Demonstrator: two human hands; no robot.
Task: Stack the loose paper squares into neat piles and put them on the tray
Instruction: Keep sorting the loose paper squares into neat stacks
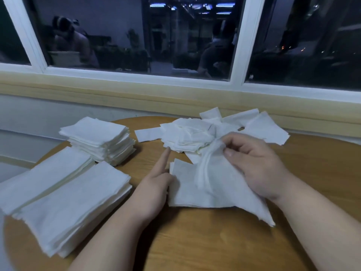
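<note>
On the table, the tall stack stands at the back left. In front of it and to its left, two flat piles lie side by side, the left pile touching the right pile. Just right of the stack lies a single sheet, and further right the loose heap. Right of the stack and nearer the front, a small pile lies between the left hand, which touches its left edge, and the right hand, which pinches a lifted sheet. The window sill runs behind the stack.

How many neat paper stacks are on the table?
3: far stack at back left; outer stack and inner stack side by side, near left. Loose heap may hide more.
</note>
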